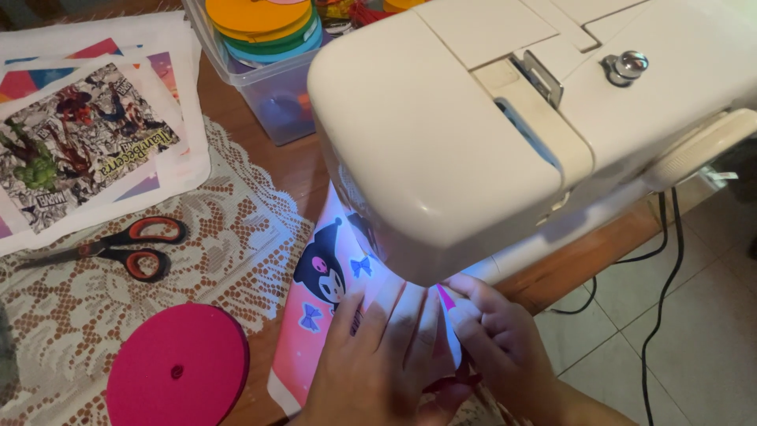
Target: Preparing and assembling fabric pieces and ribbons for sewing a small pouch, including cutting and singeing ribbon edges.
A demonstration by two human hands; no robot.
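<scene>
Both hands, left (378, 359) with fingers spread flat, right (497, 339) pinching, press glossy pink printed fabric (315, 331) beneath a smooth cream sewing machine (441, 142).

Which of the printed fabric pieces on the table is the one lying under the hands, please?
The pink piece with the dark cartoon figure and small bows, under the sewing machine. The left hand lies flat on it; the others are stacked at upper left.

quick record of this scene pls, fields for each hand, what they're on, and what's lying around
left hand: flat on the pink printed fabric, fingers spread
right hand: pinching the fabric edge by the needle area
machine: cream sewing machine over the fabric, its light on
left of the fabric: red-handled scissors, pink disc on a lace cloth
behind: printed sheets, clear tub of coloured discs
</scene>
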